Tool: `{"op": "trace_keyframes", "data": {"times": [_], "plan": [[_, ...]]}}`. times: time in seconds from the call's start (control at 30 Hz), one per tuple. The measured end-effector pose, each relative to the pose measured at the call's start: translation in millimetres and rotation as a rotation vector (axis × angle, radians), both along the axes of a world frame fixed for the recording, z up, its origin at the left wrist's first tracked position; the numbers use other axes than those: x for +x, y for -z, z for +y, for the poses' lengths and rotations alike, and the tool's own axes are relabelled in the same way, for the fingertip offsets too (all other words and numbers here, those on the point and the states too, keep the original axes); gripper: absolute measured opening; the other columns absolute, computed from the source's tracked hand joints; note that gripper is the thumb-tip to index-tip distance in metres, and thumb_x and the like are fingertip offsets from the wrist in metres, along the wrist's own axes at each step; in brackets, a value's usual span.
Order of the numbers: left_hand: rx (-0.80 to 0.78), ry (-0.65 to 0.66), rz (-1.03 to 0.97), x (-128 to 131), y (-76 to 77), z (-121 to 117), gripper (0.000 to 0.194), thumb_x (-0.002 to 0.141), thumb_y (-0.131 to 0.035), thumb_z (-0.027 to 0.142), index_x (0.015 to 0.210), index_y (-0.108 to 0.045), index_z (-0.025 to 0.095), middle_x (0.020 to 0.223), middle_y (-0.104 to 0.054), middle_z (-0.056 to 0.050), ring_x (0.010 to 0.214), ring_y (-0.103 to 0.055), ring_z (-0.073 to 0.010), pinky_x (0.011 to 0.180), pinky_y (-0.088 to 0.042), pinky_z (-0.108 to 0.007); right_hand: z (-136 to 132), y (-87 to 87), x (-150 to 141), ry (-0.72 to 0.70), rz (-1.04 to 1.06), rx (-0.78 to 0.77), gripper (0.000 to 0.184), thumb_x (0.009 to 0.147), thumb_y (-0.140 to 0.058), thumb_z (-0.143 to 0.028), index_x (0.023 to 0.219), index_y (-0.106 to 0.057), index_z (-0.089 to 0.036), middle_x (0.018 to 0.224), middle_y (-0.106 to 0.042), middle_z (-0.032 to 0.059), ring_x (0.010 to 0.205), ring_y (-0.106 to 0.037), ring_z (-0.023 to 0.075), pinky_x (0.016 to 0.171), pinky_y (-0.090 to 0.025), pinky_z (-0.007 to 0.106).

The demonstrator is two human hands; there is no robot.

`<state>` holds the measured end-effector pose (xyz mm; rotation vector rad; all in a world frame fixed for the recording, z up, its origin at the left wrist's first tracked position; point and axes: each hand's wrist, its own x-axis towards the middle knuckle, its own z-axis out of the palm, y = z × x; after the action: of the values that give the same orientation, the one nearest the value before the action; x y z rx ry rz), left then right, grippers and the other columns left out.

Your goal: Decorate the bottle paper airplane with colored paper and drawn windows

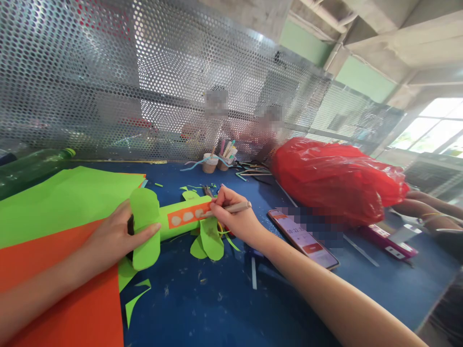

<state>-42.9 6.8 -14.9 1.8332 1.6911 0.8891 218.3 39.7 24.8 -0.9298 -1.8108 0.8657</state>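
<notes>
A light-green paper tube (pixel 164 222) with rounded paper flaps lies sideways over the blue table. My left hand (pixel 121 226) grips its near end, the thumb across the upright green flap (pixel 146 231) and the other fingers partly hidden behind it. Along the tube runs an orange paper strip (pixel 181 212) bearing several pale round spots. My right hand (pixel 231 212) pinches a beige marker (pixel 240 207), its tip hidden or at the strip by the spots. Green petal-shaped flaps (pixel 212 241) stick out below the tube's far end. Scissors (pixel 207 190) lie just behind it.
Green sheets (pixel 72 193) and an orange sheet (pixel 90 299) lie at left, near a green bottle (pixel 32 166). Cups of pens (pixel 224 159) stand at the back. A phone (pixel 304 238) and a red plastic bag (pixel 333 178) are at right. Another person's arm (pixel 419 207) rests beyond.
</notes>
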Motion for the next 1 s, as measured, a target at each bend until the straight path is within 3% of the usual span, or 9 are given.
{"op": "trace_keyframes", "data": {"times": [0.6, 1.0], "plan": [[0.019, -0.023, 0.001, -0.3, 1.0, 0.8, 0.070, 0.072, -0.052, 0.071, 0.127, -0.054, 0.028, 0.126, -0.059, -0.005, 0.111, -0.059, -0.0315, 0.096, -0.045, -0.043, -0.1, -1.9, -1.0, 0.051, 0.025, -0.043, 0.021, 0.077, -0.056, -0.024, 0.066, -0.038, -0.024, 0.053, -0.038, -0.0088, 0.046, -0.033, 0.0088, 0.046, -0.023, 0.022], [0.011, -0.009, -0.007, -2.5, 3.3, 1.9, 0.071, 0.072, -0.052, 0.072, 0.127, -0.053, 0.028, 0.131, -0.057, -0.006, 0.117, -0.055, -0.0326, 0.100, -0.043, -0.045, -0.4, -1.0, -0.5, 0.039, 0.002, -0.017, 0.022, 0.079, -0.055, -0.024, 0.065, -0.038, -0.024, 0.053, -0.039, -0.0084, 0.046, -0.033, 0.0090, 0.046, -0.024, 0.023]]}}
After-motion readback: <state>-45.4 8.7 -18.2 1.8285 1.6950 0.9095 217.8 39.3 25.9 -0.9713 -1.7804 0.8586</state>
